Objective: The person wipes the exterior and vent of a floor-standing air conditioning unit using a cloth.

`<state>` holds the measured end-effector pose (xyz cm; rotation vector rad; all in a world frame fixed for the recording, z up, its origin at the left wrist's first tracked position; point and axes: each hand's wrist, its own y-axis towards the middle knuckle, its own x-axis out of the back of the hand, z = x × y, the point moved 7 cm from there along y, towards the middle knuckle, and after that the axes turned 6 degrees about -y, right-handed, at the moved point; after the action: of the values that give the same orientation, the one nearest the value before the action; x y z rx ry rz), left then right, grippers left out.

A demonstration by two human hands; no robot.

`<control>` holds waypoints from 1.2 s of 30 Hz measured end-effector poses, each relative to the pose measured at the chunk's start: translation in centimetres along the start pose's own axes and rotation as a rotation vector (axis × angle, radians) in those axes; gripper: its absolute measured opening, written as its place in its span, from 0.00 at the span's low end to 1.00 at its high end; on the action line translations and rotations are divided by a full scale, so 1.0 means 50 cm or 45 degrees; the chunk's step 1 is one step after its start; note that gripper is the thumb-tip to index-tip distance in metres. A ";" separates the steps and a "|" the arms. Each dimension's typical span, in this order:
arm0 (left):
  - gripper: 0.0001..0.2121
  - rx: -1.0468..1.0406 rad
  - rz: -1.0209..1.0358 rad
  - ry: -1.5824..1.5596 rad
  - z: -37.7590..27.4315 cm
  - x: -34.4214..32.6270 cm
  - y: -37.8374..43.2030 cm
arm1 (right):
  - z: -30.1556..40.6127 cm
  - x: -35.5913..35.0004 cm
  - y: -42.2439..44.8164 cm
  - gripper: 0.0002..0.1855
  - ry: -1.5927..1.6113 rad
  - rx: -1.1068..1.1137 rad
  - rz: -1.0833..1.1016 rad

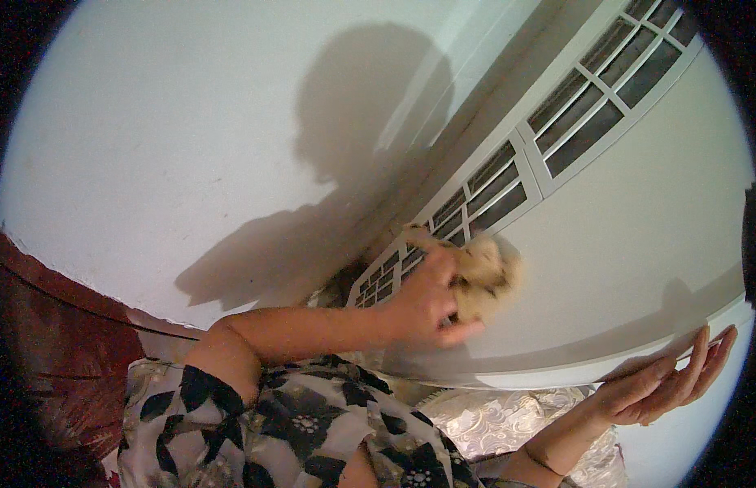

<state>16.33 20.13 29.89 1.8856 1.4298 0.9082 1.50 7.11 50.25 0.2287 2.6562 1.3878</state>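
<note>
My left hand (pixel 423 302) grips a crumpled pale yellow cloth (pixel 484 268), blurred, against or just over a broad white panel (pixel 634 226) of what looks like a cabinet or wardrobe. Whether the cloth touches the surface cannot be told. One end of it sticks out above my knuckles. At the panel's near edge on the right is my right hand (pixel 652 384), with its fingers stretched out and nothing seen in it. Whether those fingers touch the edge is unclear.
Dark panes in a white lattice (pixel 609 85) run along the panel's far side. Beyond rises a pale wall (pixel 146 134) bearing my shadow. Shiny patterned fabric (pixel 500 421) lies below the panel. Dark red material (pixel 79 366) is at the left.
</note>
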 end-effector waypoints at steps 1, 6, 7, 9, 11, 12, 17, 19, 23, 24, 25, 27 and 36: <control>0.16 -0.153 0.023 0.036 -0.042 -0.001 -0.003 | 0.003 0.000 0.005 0.27 0.042 -0.023 -0.023; 0.15 -0.318 0.113 -0.109 -0.032 -0.086 -0.100 | 0.014 0.029 0.010 0.20 0.061 0.033 0.006; 0.15 -0.403 0.078 -0.072 0.001 -0.107 -0.146 | 0.016 0.031 0.014 0.20 0.085 0.055 0.009; 0.15 -0.454 0.062 0.012 0.069 -0.096 -0.240 | 0.030 0.016 0.003 0.20 0.155 0.038 0.009; 0.14 -0.186 0.222 0.024 0.116 -0.082 -0.281 | 0.031 0.008 0.008 0.21 0.161 0.024 0.023; 0.14 -0.104 0.276 0.003 0.133 -0.089 -0.286 | 0.031 0.005 0.008 0.21 0.142 0.032 0.042; 0.16 0.521 -0.251 -0.106 0.202 -0.055 -0.206 | 0.017 0.013 0.011 0.21 0.151 -0.006 0.009; 0.17 0.376 -0.215 -0.086 0.174 -0.044 -0.127 | 0.006 0.018 0.009 0.20 0.136 0.032 0.017; 0.26 0.020 -0.315 0.010 0.122 -0.013 0.026 | -0.001 0.002 -0.007 0.19 0.150 0.030 0.005; 0.27 -0.063 -0.312 0.102 0.081 0.015 0.057 | 0.000 0.003 0.004 0.19 0.184 0.011 -0.030; 0.27 -0.147 -0.301 0.159 0.049 0.027 0.086 | 0.005 0.005 0.009 0.19 0.187 0.032 -0.038; 0.25 -0.100 -0.518 0.037 0.021 0.030 0.118 | 0.006 0.005 0.006 0.19 0.161 0.044 -0.017; 0.20 0.087 -0.347 0.224 0.173 0.003 -0.083 | 0.009 -0.009 0.010 0.20 0.226 0.014 -0.055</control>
<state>21.03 20.79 21.53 1.6370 1.7927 0.9172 2.06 7.66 50.42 0.0503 2.7922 1.4431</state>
